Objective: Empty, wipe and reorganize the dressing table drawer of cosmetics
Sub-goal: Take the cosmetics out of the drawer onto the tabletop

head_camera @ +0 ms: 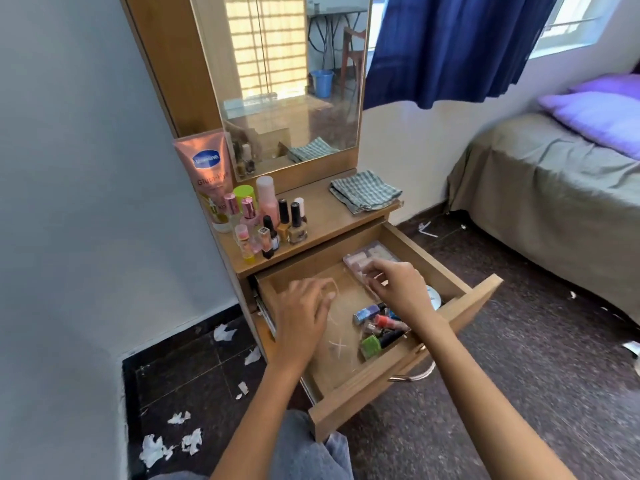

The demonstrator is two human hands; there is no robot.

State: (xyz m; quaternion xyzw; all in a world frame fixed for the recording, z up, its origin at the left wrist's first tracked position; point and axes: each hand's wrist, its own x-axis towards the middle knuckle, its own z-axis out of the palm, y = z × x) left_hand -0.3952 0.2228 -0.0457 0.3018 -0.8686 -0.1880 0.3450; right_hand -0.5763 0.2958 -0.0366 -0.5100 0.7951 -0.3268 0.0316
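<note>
Torn paper scraps (157, 448) lie scattered on the dark floor at far left, well apart from the work area. On the dressing table top (332, 220), a lotion tube (206, 168) leans against the mirror frame, and a cluster of small bottles (268, 220) stands upright just beside it; grouping them at the left edge appears intended to keep the removed items together and leave the rest of the surface free. A folded checked cloth (363, 190) lies at the right of the top, near the drawer, probably staged for the wiping step. The drawer (398, 386) is pulled fully open. The left hand (304, 313) hovers over the bare left half of the drawer floor with fingers loosely curled; motion blur prevents telling whether it grips anything. The right hand (398, 289) reaches over the back right area, its thumb and fingertips drawn together, apparently pinching the edge of a clear plastic case (363, 258), presumably to lift it out. Remaining cosmetics (379, 327) lie in a heap in the front right corner, beside a round white item (434, 296). Emptying is judged partly complete; wiping has not begun.
</note>
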